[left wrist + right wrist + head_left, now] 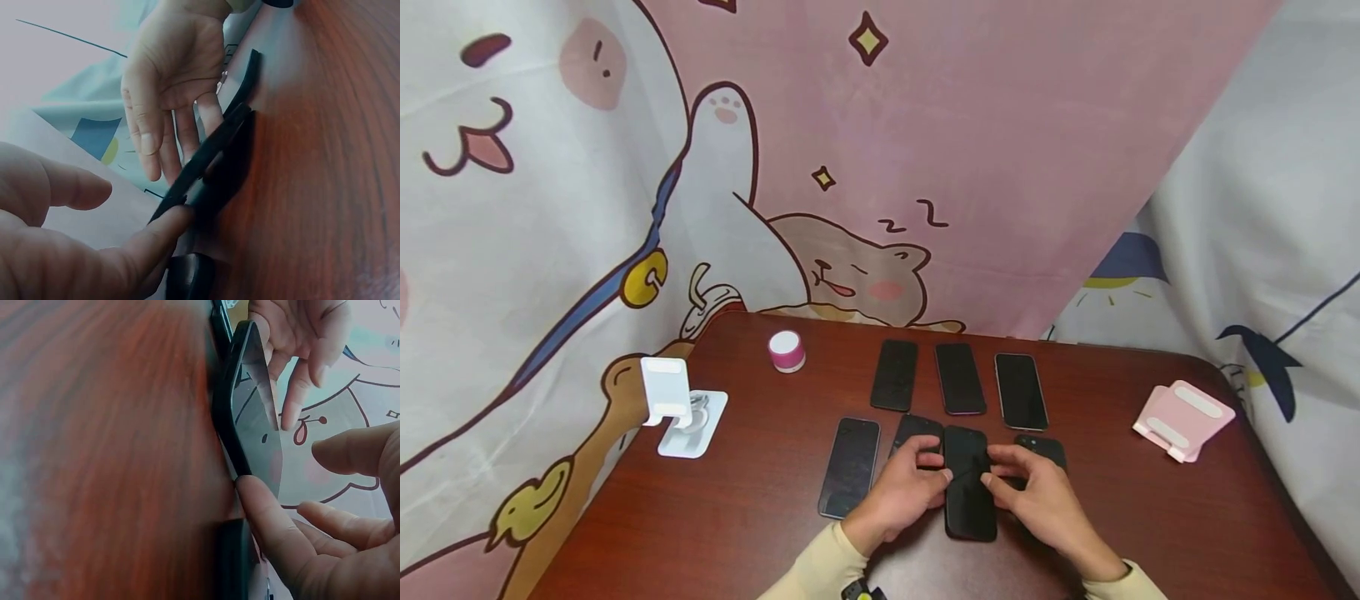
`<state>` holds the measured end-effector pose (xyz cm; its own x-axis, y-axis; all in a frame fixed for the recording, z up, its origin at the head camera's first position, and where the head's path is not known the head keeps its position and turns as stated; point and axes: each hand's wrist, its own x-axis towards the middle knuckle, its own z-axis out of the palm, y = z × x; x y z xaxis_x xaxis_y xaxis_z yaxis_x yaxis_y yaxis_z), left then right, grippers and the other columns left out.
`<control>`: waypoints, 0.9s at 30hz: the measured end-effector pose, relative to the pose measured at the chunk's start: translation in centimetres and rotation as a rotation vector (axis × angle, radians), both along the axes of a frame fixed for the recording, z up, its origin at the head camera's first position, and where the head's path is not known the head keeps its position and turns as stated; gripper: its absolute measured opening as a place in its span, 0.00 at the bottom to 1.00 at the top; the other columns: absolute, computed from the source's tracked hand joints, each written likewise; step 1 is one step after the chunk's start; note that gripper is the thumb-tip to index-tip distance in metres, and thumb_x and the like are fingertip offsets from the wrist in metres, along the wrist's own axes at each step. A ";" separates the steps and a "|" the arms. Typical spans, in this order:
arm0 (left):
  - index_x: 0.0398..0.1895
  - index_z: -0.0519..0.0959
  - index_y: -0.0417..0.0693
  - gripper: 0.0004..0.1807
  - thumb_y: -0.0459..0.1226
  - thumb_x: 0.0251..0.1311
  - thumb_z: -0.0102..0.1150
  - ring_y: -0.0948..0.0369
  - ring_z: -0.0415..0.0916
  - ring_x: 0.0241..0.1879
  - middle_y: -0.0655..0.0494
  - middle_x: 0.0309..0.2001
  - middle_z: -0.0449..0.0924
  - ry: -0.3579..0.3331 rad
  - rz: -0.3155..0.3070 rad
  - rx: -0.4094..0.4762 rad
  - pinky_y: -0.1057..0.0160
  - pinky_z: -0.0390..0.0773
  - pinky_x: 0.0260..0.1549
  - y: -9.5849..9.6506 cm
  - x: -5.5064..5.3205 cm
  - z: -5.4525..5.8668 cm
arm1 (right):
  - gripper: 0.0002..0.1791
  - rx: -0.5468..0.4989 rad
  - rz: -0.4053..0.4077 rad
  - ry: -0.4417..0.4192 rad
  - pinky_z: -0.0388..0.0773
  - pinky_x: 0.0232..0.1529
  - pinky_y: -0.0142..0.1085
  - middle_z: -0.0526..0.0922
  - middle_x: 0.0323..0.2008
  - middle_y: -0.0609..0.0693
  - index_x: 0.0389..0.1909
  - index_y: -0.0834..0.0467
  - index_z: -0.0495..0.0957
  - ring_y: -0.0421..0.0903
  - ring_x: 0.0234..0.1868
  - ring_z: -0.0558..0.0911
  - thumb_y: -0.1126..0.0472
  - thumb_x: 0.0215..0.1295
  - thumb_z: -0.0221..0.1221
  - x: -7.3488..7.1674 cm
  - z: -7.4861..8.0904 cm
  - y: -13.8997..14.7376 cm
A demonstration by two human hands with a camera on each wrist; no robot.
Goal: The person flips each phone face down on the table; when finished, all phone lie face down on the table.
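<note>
A black phone [967, 487] lies screen up in the front row, between my two hands. My left hand [910, 482] is at its left edge, with a fingertip [178, 219] touching the rim in the left wrist view. Across from it, my right hand [1037, 493] has a fingertip [253, 487] at the right edge. Fingers of both hands are loosely bent and spread. Partly hidden behind the left hand is another dark phone [913, 427]. A dark phone with a camera bump [1045, 448] shows beyond the right hand, partly covered by it.
A phone [849, 467] lies left of my left hand. Behind are three more phones [894, 375] in a row. A white phone stand [667, 392] is at the left, a pink stand [1183, 421] at the right, and a small pink-and-white cylinder [786, 351] at the back of the brown table [760, 467].
</note>
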<state>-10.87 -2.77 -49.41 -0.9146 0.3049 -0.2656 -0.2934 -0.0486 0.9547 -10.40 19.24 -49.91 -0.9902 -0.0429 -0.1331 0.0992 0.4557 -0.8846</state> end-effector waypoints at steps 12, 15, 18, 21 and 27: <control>0.74 0.65 0.28 0.32 0.25 0.68 0.61 0.49 0.81 0.57 0.36 0.62 0.75 0.040 -0.006 0.025 0.50 0.88 0.48 0.2 0.0 -0.4 | 0.23 0.032 0.011 0.008 0.88 0.33 0.33 0.88 0.56 0.60 0.60 0.60 0.83 0.47 0.45 0.91 0.61 0.66 0.72 -0.1 0.2 -0.4; 0.74 0.67 0.29 0.31 0.25 0.69 0.60 0.52 0.82 0.55 0.37 0.61 0.75 0.046 -0.005 0.044 0.52 0.88 0.48 0.4 0.0 -0.4 | 0.22 0.014 0.018 -0.001 0.89 0.34 0.34 0.87 0.57 0.61 0.61 0.60 0.83 0.47 0.45 0.91 0.61 0.66 0.71 -0.1 0.2 -0.5; 0.74 0.67 0.30 0.29 0.25 0.70 0.58 0.56 0.82 0.53 0.40 0.61 0.76 0.047 -0.017 0.059 0.56 0.88 0.48 0.4 0.0 -0.4 | 0.22 -0.013 0.028 -0.007 0.89 0.34 0.34 0.87 0.57 0.61 0.61 0.60 0.83 0.47 0.45 0.91 0.60 0.68 0.71 0.0 0.2 -0.6; 0.74 0.69 0.33 0.28 0.24 0.71 0.56 0.58 0.82 0.52 0.41 0.60 0.76 0.047 -0.026 0.079 0.59 0.88 0.47 0.5 -0.1 -0.4 | 0.22 -0.042 0.037 -0.002 0.89 0.34 0.35 0.88 0.56 0.61 0.62 0.59 0.82 0.49 0.49 0.91 0.60 0.70 0.69 0.0 0.3 -0.6; 0.75 0.71 0.41 0.28 0.23 0.72 0.53 0.53 0.83 0.56 0.41 0.62 0.76 0.039 -0.061 0.126 0.59 0.88 0.50 1.0 -0.3 -0.5 | 0.22 -0.076 0.054 0.002 0.89 0.34 0.37 0.88 0.55 0.59 0.65 0.58 0.80 0.52 0.53 0.89 0.56 0.74 0.65 0.0 1.0 -0.5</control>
